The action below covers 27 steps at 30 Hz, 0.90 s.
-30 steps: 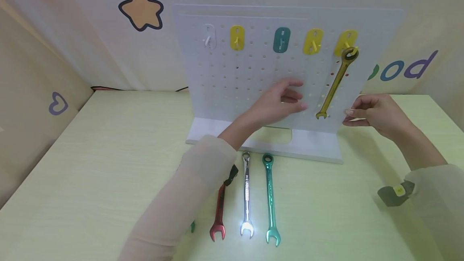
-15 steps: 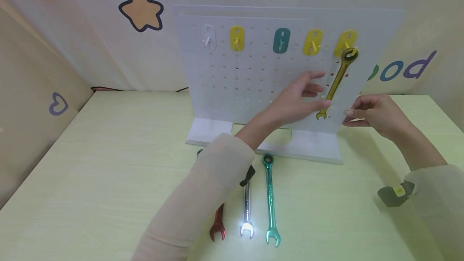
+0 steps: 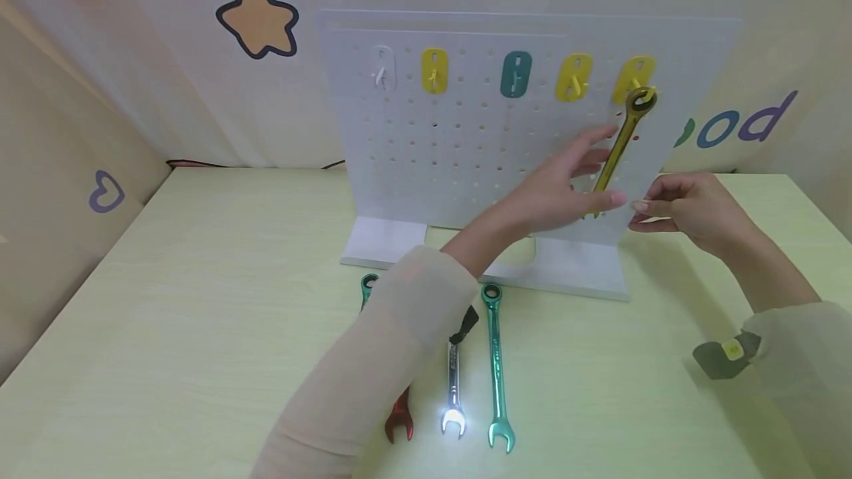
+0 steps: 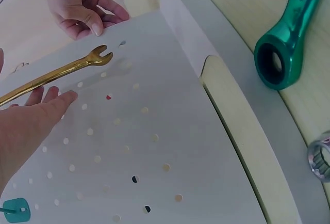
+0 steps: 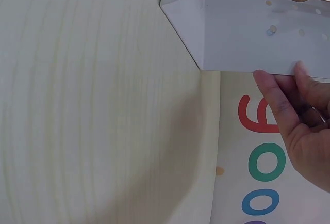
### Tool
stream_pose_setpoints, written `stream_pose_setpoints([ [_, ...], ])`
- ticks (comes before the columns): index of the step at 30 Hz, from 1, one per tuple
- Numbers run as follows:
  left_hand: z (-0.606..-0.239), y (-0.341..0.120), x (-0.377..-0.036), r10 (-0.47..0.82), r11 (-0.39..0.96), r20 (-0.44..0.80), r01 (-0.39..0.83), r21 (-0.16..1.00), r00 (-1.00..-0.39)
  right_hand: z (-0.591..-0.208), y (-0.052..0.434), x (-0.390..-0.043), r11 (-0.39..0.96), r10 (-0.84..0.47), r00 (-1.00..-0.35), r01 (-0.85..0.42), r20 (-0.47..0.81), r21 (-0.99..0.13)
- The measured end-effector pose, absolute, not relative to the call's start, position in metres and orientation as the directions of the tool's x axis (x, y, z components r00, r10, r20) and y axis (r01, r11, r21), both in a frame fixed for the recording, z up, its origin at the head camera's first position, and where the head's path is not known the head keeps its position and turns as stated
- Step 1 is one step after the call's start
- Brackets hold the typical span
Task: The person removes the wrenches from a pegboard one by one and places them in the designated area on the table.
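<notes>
A gold combination wrench (image 3: 621, 143) hangs by its ring end from the rightmost yellow hook (image 3: 634, 80) on a white pegboard (image 3: 413, 131). My left hand (image 3: 555, 187) reaches across the board to this wrench, its fingers and thumb spread apart. In the head view the thumb overlaps the wrench's lower end; in the left wrist view the fingertips are right at the shaft. At the board's right edge, my right hand (image 3: 695, 209) pinches the edge between thumb and fingers, as the right wrist view also shows.
Below the board lie a green wrench (image 3: 498, 368), a silver wrench (image 3: 454, 390) and a red wrench (image 3: 401, 416). The left sleeve partly covers the silver and red ones. Another green ring end (image 3: 369, 282) shows beside that sleeve. A teal hook (image 3: 516, 74) and other hooks line the board.
My left hand has moved right across the pegboard to the gold wrench, its sleeve shifting over the silver wrench. The right hand stays at the board's edge.
</notes>
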State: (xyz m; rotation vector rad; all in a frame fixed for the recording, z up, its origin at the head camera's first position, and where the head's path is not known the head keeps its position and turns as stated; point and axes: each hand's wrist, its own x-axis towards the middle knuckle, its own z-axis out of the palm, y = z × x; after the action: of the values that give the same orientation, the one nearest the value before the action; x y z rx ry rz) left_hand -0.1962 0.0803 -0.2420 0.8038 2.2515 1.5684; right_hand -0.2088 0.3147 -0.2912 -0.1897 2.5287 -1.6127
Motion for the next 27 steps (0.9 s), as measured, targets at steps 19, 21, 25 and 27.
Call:
stream_pose_setpoints([
  [19,-0.243,0.083,-0.187,0.561,0.181,0.124,0.268,0.946,-0.818,-0.294,0.316,-0.208,0.436,-0.157,-0.986,-0.015,-0.060,-0.900],
  [21,-0.243,0.083,-0.186,0.554,0.169,0.125,0.258,0.951,-0.823,-0.294,0.316,-0.209,0.443,-0.156,-0.986,-0.017,-0.058,-0.896],
  [25,-0.242,0.086,-0.185,0.534,0.128,0.127,0.228,0.965,-0.836,-0.294,0.316,-0.209,0.457,-0.159,-0.986,-0.025,-0.054,-0.889],
  [27,-0.241,0.088,-0.184,0.520,0.106,0.130,0.215,0.971,-0.844,-0.294,0.316,-0.209,0.461,-0.162,-0.985,-0.031,-0.050,-0.887],
])
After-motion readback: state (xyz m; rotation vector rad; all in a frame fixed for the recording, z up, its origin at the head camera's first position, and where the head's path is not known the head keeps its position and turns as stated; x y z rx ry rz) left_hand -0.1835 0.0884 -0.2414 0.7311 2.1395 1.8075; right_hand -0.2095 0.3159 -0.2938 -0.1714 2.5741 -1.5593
